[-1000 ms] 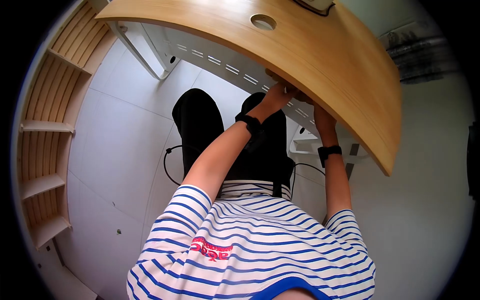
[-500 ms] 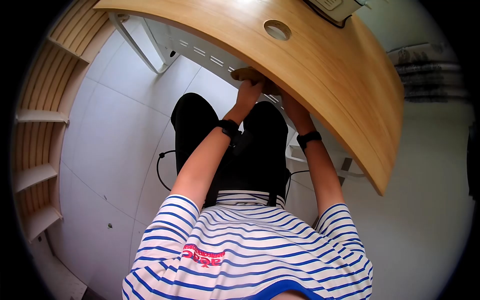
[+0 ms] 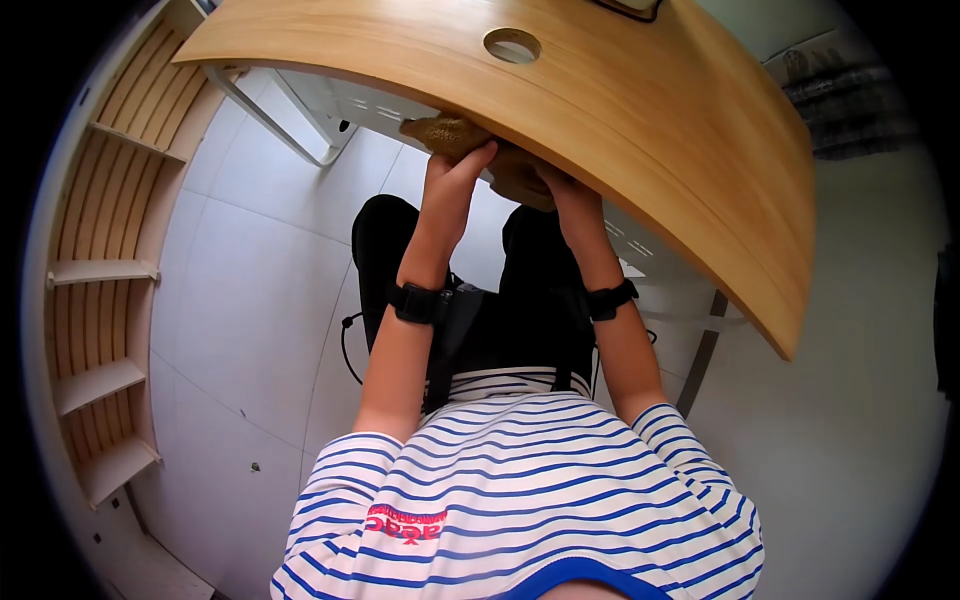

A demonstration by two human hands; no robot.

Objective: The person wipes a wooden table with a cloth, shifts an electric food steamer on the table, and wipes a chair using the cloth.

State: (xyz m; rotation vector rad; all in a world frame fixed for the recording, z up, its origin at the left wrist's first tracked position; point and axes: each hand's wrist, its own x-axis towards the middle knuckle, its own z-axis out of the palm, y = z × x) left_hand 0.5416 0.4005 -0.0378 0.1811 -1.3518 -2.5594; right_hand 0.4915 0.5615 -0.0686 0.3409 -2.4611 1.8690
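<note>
My left hand (image 3: 458, 185) is closed on a brown, rough-textured cloth (image 3: 445, 133), its thumb lying along the near side. The cloth sags in folds from the left hand toward the right, just below the front edge of the wooden desk (image 3: 620, 150). At its other end, my right hand (image 3: 577, 205) grips the cloth; the fingertips are partly hidden beneath the desk edge. Part of the cloth also goes out of sight under the desktop.
My black-trousered knees (image 3: 385, 230) are below the hands. A round hole (image 3: 512, 45) pierces the desktop. A white metal desk leg (image 3: 270, 115) stands to the left. Wooden shelving (image 3: 100, 270) lines the left wall, and a black cable (image 3: 347, 345) hangs beside my leg.
Both hands have come back from under the desk toward me, bringing more of the cloth into sight. My view has shifted slightly, and the hands have moved a little left.
</note>
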